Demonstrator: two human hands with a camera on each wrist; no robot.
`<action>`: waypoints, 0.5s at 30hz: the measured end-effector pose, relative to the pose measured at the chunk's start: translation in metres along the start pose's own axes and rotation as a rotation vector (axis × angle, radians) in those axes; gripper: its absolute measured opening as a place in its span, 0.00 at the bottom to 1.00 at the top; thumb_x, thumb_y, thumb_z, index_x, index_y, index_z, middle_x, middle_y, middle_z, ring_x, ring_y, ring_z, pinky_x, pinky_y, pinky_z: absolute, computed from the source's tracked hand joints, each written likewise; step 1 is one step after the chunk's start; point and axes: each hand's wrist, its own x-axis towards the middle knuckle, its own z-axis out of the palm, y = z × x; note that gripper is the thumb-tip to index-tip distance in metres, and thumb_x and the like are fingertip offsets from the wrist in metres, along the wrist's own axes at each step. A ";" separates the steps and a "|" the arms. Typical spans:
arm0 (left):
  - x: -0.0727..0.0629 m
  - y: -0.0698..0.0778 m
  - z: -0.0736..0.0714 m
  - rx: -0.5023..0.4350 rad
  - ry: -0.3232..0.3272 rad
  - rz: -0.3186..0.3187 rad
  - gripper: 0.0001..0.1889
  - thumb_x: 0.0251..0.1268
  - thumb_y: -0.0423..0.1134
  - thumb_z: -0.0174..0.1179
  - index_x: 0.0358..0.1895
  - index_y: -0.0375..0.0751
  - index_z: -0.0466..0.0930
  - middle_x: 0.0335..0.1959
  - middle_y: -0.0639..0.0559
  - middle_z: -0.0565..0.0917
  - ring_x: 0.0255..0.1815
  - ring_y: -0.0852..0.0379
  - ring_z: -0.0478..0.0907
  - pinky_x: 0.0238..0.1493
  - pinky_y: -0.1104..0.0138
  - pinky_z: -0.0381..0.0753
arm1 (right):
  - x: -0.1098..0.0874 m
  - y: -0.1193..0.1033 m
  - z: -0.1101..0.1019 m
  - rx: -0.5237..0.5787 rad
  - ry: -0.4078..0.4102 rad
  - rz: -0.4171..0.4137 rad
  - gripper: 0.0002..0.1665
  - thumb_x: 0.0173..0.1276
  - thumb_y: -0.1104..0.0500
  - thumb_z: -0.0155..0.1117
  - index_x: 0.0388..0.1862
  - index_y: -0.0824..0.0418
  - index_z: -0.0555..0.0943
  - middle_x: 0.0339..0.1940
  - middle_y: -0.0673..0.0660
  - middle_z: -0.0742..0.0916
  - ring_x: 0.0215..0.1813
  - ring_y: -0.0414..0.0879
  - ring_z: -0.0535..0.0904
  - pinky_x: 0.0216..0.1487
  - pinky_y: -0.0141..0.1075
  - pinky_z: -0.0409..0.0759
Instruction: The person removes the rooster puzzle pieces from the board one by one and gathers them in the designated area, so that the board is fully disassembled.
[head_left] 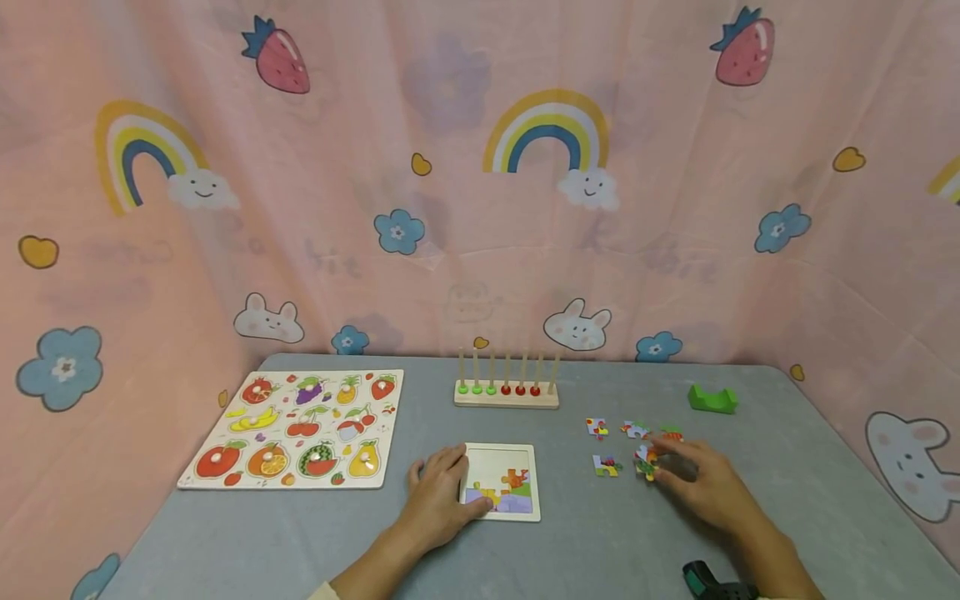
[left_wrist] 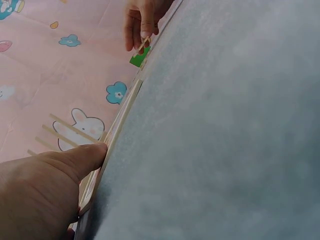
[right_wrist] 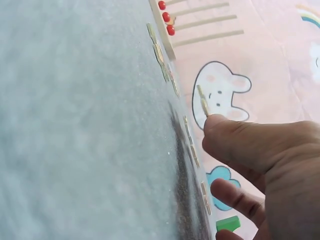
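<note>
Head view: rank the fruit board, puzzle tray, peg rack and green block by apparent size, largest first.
1. Fruit board
2. Puzzle tray and peg rack, unranked: the rack looks wider, the tray taller, and the tray sits nearer the camera.
3. Green block

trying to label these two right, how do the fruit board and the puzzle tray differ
The fruit board is larger than the puzzle tray. Fruit pictures spread across the whole fruit board, while the puzzle tray has puzzle pieces only in its lower part. The left hand touches the puzzle tray; neither hand touches the fruit board. Both lie flat on the grey tabletop.
</note>
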 end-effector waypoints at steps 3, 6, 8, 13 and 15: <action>0.000 0.000 0.000 0.000 -0.001 -0.002 0.36 0.50 0.53 0.72 0.58 0.30 0.77 0.63 0.40 0.73 0.64 0.44 0.65 0.57 0.36 0.51 | -0.001 0.002 0.002 -0.018 0.005 -0.011 0.29 0.52 0.63 0.77 0.55 0.63 0.82 0.44 0.59 0.84 0.49 0.59 0.77 0.48 0.57 0.71; 0.000 0.000 0.000 -0.003 -0.004 -0.006 0.36 0.50 0.53 0.72 0.58 0.31 0.77 0.63 0.40 0.73 0.65 0.44 0.65 0.57 0.36 0.51 | -0.001 0.005 0.003 -0.017 0.002 -0.006 0.29 0.52 0.63 0.77 0.55 0.63 0.82 0.44 0.59 0.84 0.50 0.60 0.77 0.48 0.57 0.70; 0.000 0.000 0.000 -0.005 -0.006 -0.008 0.36 0.50 0.53 0.72 0.58 0.31 0.77 0.63 0.40 0.73 0.65 0.44 0.65 0.57 0.36 0.51 | -0.001 0.006 0.004 -0.017 -0.006 0.004 0.29 0.52 0.63 0.77 0.55 0.63 0.82 0.45 0.60 0.84 0.51 0.61 0.76 0.49 0.58 0.70; 0.000 0.000 0.000 -0.013 -0.015 -0.017 0.37 0.50 0.53 0.72 0.59 0.30 0.76 0.63 0.40 0.73 0.65 0.43 0.65 0.58 0.37 0.50 | -0.001 0.007 0.005 -0.045 -0.023 0.033 0.28 0.53 0.63 0.76 0.55 0.63 0.82 0.46 0.63 0.84 0.52 0.63 0.76 0.49 0.59 0.70; 0.000 0.000 0.000 -0.016 -0.018 -0.021 0.37 0.50 0.53 0.72 0.59 0.30 0.76 0.63 0.40 0.73 0.65 0.43 0.65 0.58 0.37 0.50 | -0.001 0.006 0.005 -0.061 -0.033 0.043 0.28 0.54 0.62 0.76 0.56 0.63 0.82 0.46 0.64 0.83 0.52 0.64 0.76 0.49 0.61 0.70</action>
